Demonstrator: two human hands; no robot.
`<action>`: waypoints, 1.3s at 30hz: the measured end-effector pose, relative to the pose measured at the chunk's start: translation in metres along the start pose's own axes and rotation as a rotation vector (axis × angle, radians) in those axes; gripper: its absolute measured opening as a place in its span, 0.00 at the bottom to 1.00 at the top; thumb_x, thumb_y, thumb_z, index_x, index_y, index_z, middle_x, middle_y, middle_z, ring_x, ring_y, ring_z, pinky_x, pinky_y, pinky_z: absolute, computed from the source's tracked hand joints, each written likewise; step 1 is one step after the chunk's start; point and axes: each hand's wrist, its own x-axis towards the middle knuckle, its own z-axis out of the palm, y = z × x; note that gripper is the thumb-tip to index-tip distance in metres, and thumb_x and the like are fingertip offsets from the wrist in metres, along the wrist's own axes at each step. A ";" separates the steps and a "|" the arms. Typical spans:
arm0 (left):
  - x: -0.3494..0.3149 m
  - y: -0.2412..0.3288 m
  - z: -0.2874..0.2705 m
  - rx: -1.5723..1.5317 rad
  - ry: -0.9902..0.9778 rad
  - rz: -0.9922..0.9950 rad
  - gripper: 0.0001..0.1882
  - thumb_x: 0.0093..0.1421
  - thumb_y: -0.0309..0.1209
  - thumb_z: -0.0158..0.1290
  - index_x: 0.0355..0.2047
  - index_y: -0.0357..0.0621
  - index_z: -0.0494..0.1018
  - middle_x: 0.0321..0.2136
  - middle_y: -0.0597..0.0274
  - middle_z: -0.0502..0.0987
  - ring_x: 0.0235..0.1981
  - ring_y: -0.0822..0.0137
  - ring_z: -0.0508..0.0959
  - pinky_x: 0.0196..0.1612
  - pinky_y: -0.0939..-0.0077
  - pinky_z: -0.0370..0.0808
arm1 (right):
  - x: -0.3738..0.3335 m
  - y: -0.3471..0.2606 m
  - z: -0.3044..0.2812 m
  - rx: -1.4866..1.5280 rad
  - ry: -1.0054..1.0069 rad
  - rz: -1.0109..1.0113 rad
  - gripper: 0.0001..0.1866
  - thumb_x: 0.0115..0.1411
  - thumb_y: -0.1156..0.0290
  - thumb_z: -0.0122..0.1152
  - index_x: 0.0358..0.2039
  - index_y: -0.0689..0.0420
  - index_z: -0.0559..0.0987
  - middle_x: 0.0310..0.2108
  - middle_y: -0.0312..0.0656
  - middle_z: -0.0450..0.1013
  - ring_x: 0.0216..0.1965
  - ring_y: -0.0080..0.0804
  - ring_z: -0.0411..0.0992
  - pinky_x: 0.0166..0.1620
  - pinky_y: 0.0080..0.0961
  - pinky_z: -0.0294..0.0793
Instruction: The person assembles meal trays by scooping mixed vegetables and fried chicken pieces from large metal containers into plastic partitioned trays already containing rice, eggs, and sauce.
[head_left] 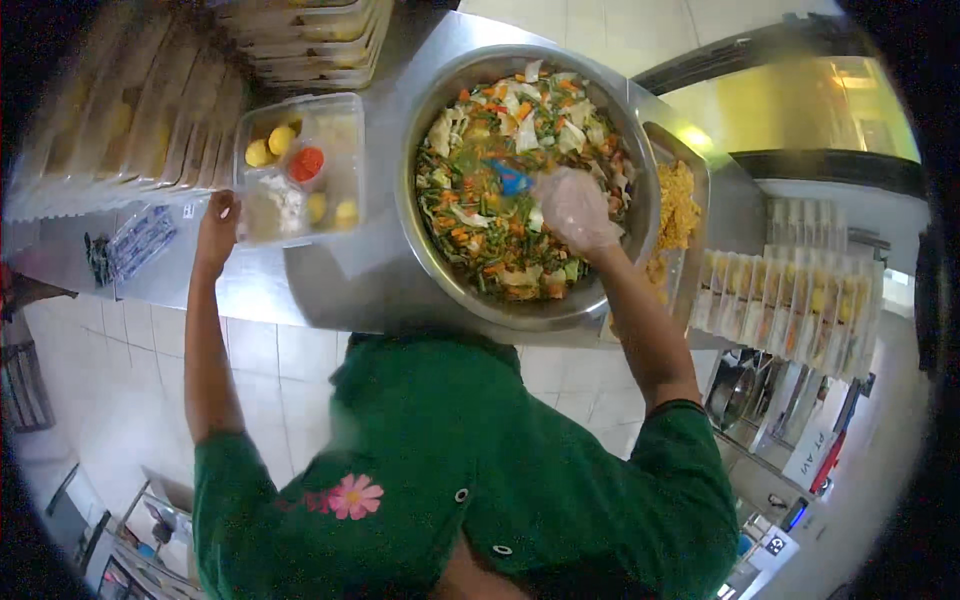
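A wide steel basin (412,215) holds chopped mixed vegetables (520,270), with greens, orange pieces and pale cabbage. Over them is my right hand (578,210) in a clear plastic glove, its fingers closed around a blue utensil (512,178). Only the utensil's blue end shows; the glove hides the rest, so its exact kind cannot be told. To the left lies a clear plastic food container (345,215) with yellow round pieces, a small cup of red sauce (306,163) and something white. My bare left hand (220,218) has its fingers curled at the container's left edge.
Stacks of filled clear containers (140,110) stand at the far left, with another stack (310,35) behind. Right of the basin sits a tray of crumbly yellow food (678,205). More filled containers (790,300) stand in rows beyond it. The steel table's front edge (320,322) is close to me.
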 end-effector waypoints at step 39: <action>-0.224 0.201 0.071 -0.695 0.152 -0.081 0.11 0.65 0.27 0.47 0.46 0.49 0.62 0.38 0.69 0.72 0.34 0.80 0.72 0.27 0.88 0.71 | 0.048 -0.084 -0.166 0.375 -0.223 0.315 0.14 0.61 0.65 0.61 0.38 0.62 0.83 0.25 0.28 0.74 0.27 0.16 0.69 0.32 0.17 0.68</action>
